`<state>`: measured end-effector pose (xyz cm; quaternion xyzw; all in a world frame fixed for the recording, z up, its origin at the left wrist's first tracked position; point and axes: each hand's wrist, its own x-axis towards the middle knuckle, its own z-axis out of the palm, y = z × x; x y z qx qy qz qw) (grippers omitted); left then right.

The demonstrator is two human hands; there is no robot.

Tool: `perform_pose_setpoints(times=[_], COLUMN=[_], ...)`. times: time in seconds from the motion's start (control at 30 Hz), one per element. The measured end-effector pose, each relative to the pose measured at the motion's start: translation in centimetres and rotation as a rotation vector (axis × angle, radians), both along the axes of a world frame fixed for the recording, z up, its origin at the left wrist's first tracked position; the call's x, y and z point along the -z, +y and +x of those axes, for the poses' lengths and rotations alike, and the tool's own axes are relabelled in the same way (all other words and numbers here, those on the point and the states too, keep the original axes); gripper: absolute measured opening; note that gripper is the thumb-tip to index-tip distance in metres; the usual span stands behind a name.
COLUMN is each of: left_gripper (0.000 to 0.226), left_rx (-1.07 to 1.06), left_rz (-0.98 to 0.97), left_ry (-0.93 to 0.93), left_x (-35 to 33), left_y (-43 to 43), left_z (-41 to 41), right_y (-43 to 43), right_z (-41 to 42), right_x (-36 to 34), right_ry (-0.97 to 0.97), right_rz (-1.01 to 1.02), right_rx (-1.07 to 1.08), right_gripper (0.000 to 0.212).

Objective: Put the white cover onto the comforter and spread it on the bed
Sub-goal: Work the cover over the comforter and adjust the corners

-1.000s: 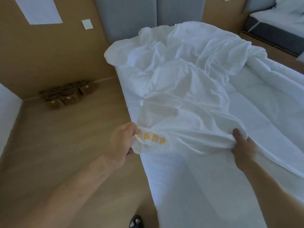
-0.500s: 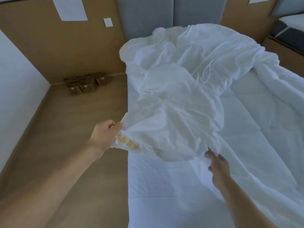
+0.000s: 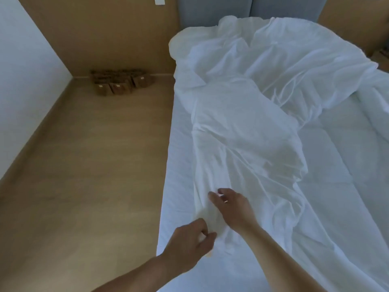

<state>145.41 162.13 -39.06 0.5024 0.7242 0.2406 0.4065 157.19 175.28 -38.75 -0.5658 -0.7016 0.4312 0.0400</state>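
The white cover (image 3: 242, 127) lies crumpled in a long heap down the left half of the bed (image 3: 179, 186), bunched up toward the headboard. The quilted white comforter (image 3: 341, 169) lies flat to its right, partly under the cover. My left hand (image 3: 189, 243) pinches the cover's near end between thumb and curled fingers at the bed's left side. My right hand (image 3: 233, 209) is just beyond it, fingers stretched out and touching the fabric. The cover's near corner is hidden under my hands.
Wooden floor (image 3: 94, 175) runs along the bed's left side. Several brown boxes (image 3: 117, 83) sit on it against the brown wall. A grey padded headboard (image 3: 252, 7) stands at the bed's far end, and a white wall (image 3: 25, 70) closes the left.
The cover, held up off the bed by both hands before, now lies down on the mattress. My hands have come close together at its near end, the right one letting go of its grip.
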Motion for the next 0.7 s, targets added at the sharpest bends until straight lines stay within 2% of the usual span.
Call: perform_pose_setpoints(times=[0.1,0.13,0.2,0.3,0.37,0.43,0.47,0.5,0.57,0.6,0.7], left_gripper=[0.034,0.031,0.024,0.018,0.037,0.060,0.065,0.066,0.055,0.047,0.032], left_rx=[0.199,0.246,0.333,0.432,0.393,0.196,0.085,0.017,-0.038,-0.041,-0.049], left_rz=[-0.035,-0.013,0.041,0.115,0.255,0.304,0.238,0.108,-0.167,-0.239,-0.373], left_ry=[-0.052,-0.079,-0.127,-0.210,-0.269,-0.273,-0.253,-0.227,-0.151,-0.119,-0.074], left_x=[1.2,1.6,2.1,1.9,1.6,2.1,2.3,2.8,3.5,4.0,4.9], left_y=[0.0,0.0,0.2,0.7,1.1,2.2,3.2,4.4,6.6,7.6,9.2], left_z=[-0.8,-1.1,-1.9,-3.8,-6.0,-8.7,-9.9,-10.8,-11.3,-11.2,-10.0], right_y=[1.5,1.7,1.9,2.1,1.4,-0.5,-1.8,-3.4,-5.8,-6.3,-7.3], right_z=[-3.6,-4.2,-5.1,-4.7,-3.2,-1.2,-0.1,1.1,3.7,4.3,4.6], right_x=[-0.1,0.4,1.4,0.6,-1.5,-2.3,-1.8,-0.3,4.6,5.8,7.0], right_ry=[-0.197,-0.264,-0.322,-0.270,-0.116,0.042,-0.012,-0.156,-0.455,-0.522,-0.486], right_rz=[-0.196,-0.207,-0.207,-0.103,0.036,0.080,0.034,-0.019,-0.172,-0.193,-0.240], right_rx=[-0.161,-0.195,-0.215,-0.214,-0.214,-0.228,-0.288,-0.373,-0.475,-0.512,-0.551], right_gripper=[0.071,0.067,0.045,0.021,0.013,0.012,0.011,0.012,0.046,0.055,0.060])
